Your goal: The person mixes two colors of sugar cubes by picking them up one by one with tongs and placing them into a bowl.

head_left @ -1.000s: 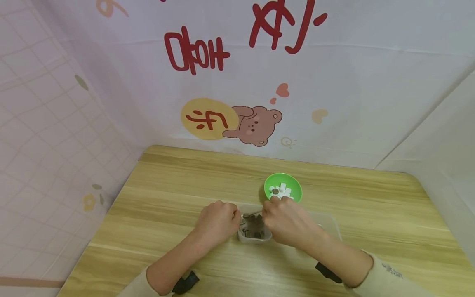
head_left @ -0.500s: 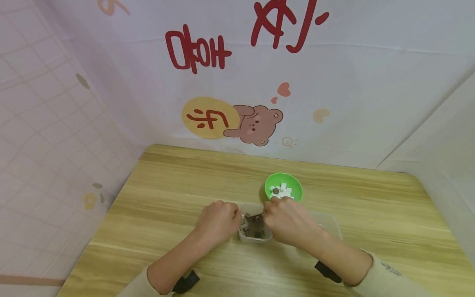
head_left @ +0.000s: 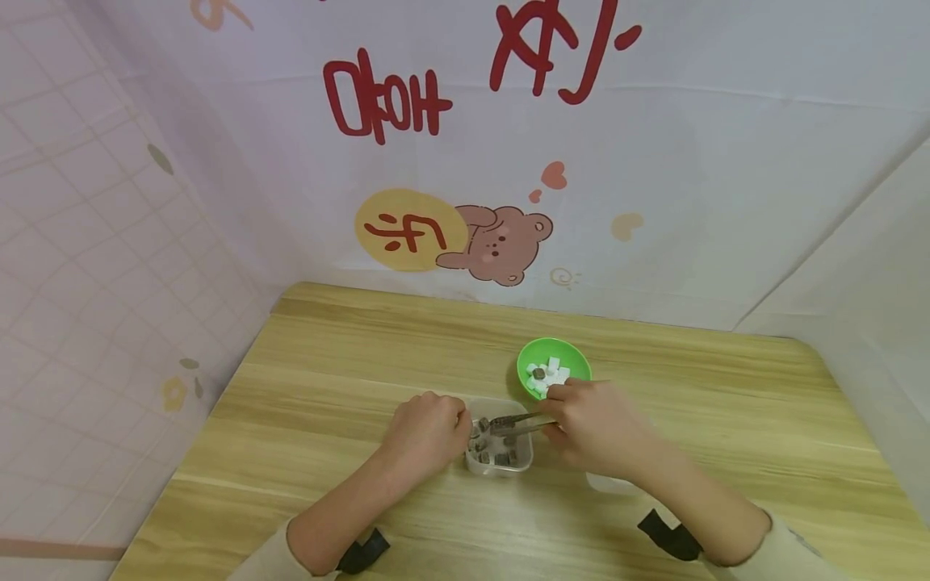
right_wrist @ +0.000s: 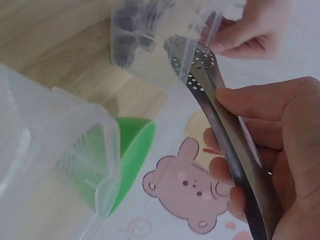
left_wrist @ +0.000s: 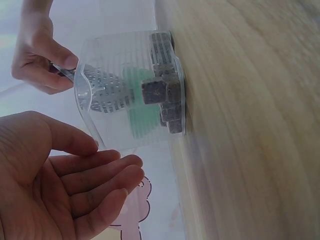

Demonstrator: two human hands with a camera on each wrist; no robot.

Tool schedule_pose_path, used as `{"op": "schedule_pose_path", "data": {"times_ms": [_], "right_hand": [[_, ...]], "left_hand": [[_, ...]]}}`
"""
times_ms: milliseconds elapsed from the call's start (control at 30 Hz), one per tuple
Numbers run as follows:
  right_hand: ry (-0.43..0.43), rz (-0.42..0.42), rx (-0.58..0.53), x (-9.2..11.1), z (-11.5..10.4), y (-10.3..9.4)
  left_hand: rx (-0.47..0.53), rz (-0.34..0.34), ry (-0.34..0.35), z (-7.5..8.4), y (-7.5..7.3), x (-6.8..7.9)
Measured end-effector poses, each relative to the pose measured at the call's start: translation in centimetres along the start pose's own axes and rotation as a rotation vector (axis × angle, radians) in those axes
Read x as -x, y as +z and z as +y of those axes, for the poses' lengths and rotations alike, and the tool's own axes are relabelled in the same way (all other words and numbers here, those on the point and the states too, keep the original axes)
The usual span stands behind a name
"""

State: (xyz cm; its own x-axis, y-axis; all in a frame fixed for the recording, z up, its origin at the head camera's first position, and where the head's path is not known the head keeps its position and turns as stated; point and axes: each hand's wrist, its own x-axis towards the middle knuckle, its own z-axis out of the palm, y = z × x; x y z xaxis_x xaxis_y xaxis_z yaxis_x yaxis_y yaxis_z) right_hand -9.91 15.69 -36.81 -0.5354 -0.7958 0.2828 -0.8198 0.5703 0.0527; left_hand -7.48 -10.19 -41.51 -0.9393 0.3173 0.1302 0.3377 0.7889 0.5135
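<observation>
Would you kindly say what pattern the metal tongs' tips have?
The metal tongs have tips dotted with small holes, clearest in the right wrist view.

Right wrist view: tongs (right_wrist: 237,150) cut off at handle end; dark cubes (right_wrist: 125,47) blurred inside clear box (right_wrist: 152,62). Head view: second container (head_left: 613,482) (near edge shows) mostly hidden behind right hand (head_left: 599,424).

High head view, 2 close-ups, tub (head_left: 498,470) shared

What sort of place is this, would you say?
Probably a small staged tabletop booth: a wood-grain table with a white backdrop behind it, printed with a cartoon bear and red characters.
</observation>
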Motion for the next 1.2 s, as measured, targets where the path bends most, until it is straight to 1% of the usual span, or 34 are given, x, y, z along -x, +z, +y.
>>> {"op": "schedule_pose_path", "data": {"times_ms": [100,233,433,567,633,733,833,967,1100,1200], "right_hand": [[0.021,0.067,-0.056,0.5,0.4,-0.1],[0.044,0.154,-0.09,1.0,1.1,-0.5],[0.109,0.269,-0.089,1.7,2.5,-1.3],[0.153,0.358,-0.072,2.4,3.8,-1.4],[0.186,0.386,-0.064,2.8,4.4,-1.3],[0.244,0.398,-0.042,3.5,5.2,-1.0],[0.304,0.388,-0.026,4.1,5.9,-0.7],[0.363,0.371,-0.014,4.9,6.3,-0.2],[0.395,0.355,-0.003,5.3,6.5,0.0],[0.401,0.352,0.003,5.5,6.3,0.1]], "left_hand": [[0.002,-0.001,-0.006,0.0,0.0,0.0],[0.006,0.002,-0.009,0.0,-0.1,0.0],[0.003,0.01,-0.006,0.0,-0.1,0.0],[-0.004,0.012,-0.003,0.0,0.0,0.1],[-0.006,0.015,-0.001,0.0,0.0,0.1],[-0.009,0.019,-0.003,0.0,0.1,0.0],[-0.006,0.016,-0.008,0.0,0.2,0.0],[-0.001,0.011,-0.008,0.0,0.3,0.1],[-0.001,0.011,-0.007,-0.1,0.3,0.1],[-0.002,0.012,-0.008,-0.1,0.3,0.1]]}}
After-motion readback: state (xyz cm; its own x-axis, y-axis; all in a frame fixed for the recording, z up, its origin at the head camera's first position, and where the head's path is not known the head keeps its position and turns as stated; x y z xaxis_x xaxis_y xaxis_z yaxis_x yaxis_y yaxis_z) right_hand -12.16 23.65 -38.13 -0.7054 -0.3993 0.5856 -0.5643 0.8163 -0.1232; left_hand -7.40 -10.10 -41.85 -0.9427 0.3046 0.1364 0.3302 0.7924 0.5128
